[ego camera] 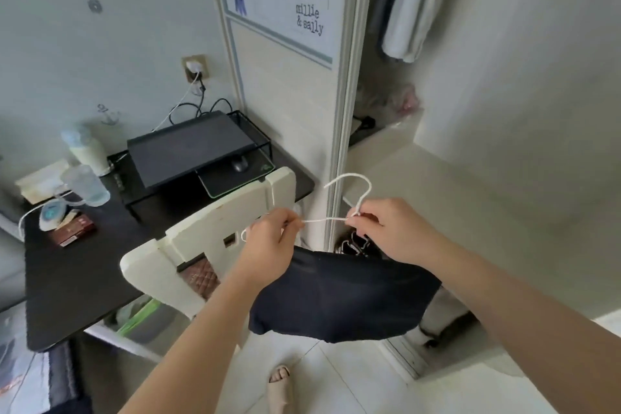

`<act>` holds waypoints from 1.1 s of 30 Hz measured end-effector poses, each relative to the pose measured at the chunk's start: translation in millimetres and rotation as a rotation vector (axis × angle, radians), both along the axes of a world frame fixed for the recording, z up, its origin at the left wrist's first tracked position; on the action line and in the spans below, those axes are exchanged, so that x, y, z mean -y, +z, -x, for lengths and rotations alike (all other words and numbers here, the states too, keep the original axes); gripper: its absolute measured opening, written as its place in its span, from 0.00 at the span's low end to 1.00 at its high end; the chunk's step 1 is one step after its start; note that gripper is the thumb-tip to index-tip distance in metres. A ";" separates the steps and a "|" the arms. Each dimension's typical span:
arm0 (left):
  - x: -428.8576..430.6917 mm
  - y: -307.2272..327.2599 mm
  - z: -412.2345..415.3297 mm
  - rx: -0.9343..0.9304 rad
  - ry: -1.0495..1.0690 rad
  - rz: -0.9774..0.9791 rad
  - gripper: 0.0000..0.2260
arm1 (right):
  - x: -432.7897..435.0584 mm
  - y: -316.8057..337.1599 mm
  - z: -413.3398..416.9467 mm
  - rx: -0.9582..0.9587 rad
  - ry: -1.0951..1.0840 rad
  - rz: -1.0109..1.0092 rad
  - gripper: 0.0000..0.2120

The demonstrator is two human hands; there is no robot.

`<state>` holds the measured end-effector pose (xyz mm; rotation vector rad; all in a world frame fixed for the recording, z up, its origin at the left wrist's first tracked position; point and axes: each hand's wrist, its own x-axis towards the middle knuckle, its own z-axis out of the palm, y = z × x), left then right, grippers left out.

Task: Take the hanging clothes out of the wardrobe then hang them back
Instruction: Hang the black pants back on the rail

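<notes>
A white wire hanger (349, 193) is held in front of me, its hook pointing up toward the wardrobe opening. My left hand (268, 245) pinches the hanger's left shoulder. My right hand (389, 228) pinches the neck just below the hook. A dark navy garment (339, 299) hangs beneath both hands and drapes over my forearms; how it sits on the hanger is hidden. The wardrobe (379, 84) stands open behind, with grey and white clothes (410, 0) hanging inside at the top.
A white chair (201, 245) stands just left of my hands, pushed against a black desk (84, 265) carrying a monitor stand, mouse, bottles and cables. The sliding wardrobe door (289, 54) is at the centre. Bags sit on the wardrobe floor. White floor tiles lie below.
</notes>
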<state>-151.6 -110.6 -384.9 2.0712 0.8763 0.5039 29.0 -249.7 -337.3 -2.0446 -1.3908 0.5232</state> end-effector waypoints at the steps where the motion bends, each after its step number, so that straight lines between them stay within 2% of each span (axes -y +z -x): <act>1: -4.2 4.5 -15.4 0.007 -0.038 -0.021 0.07 | 2.7 7.3 -10.0 -0.003 -0.034 -0.003 0.14; 7: -30.5 38.7 -124.0 0.142 -0.240 -0.205 0.07 | 11.1 60.7 -78.8 0.063 -0.258 -0.080 0.14; 11: -45.4 75.9 -183.5 0.252 -0.352 -0.308 0.10 | 16.5 106.3 -114.9 -0.033 -0.414 -0.217 0.11; 14: -53.2 110.8 -219.6 0.333 -0.422 -0.383 0.11 | 21.4 143.2 -136.7 -0.170 -0.573 -0.303 0.05; 19: -62.6 168.9 -260.4 0.367 -0.626 -0.415 0.09 | 24.4 209.8 -163.0 -0.576 -0.744 -0.442 0.06; 21: -65.3 192.9 -270.9 0.373 -0.696 -0.394 0.08 | 25.0 236.8 -170.5 -0.723 -0.756 -0.525 0.12; 23: -67.9 218.1 -279.0 0.376 -0.756 -0.347 0.09 | 25.8 262.0 -180.0 -0.782 -0.753 -0.602 0.22; 26: -70.7 260.5 -287.2 0.372 -0.821 -0.294 0.11 | 23.0 296.6 -193.9 -0.755 -0.748 -0.665 0.32; 33: -56.7 339.4 -307.7 0.199 -0.932 -0.083 0.22 | 6.8 366.7 -229.3 -0.712 -0.665 -0.800 0.42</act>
